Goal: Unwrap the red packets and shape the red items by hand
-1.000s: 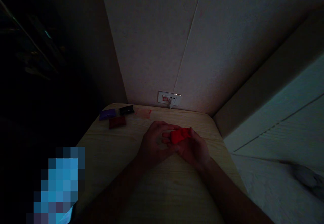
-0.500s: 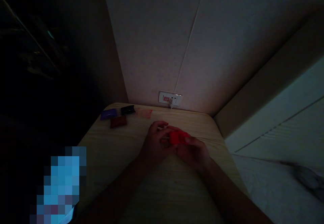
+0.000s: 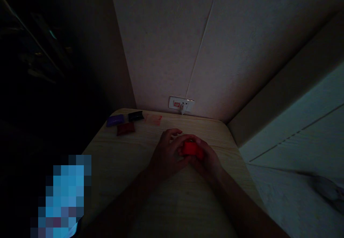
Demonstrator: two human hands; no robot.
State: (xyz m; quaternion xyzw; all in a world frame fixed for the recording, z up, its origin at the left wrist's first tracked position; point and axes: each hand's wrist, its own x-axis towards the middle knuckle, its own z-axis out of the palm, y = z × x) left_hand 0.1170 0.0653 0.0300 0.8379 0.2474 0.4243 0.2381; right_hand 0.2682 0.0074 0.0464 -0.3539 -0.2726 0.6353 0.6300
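Note:
A soft-looking lump of bright red modelling clay [image 3: 191, 148] is held between my two hands, above the middle of the wooden tabletop. My left hand [image 3: 166, 155] grips it from the left, thumb below and fingers curved over the top. From the other side my right hand [image 3: 211, 160] presses it with thumb and fingers. Parts of the clay are hidden behind the fingers. Near the far left corner lie a purple packet [image 3: 115, 120], a black packet [image 3: 135, 116] and a dark red packet [image 3: 125, 128]. Beside them is a flat clear wrapper [image 3: 153, 119] with red traces.
The light wood table [image 3: 172, 209] stands against a wall with a socket plate [image 3: 181, 104] and a plug in it. A pale panelled piece of furniture [image 3: 290, 123] is on the right. A pixelated lit screen [image 3: 67, 191] shows at lower left. The room is dim.
The red clay has become more compact and smoother in outline, shifting slightly right. My right fingers have closed farther over it. The packets and wrapper have stayed put.

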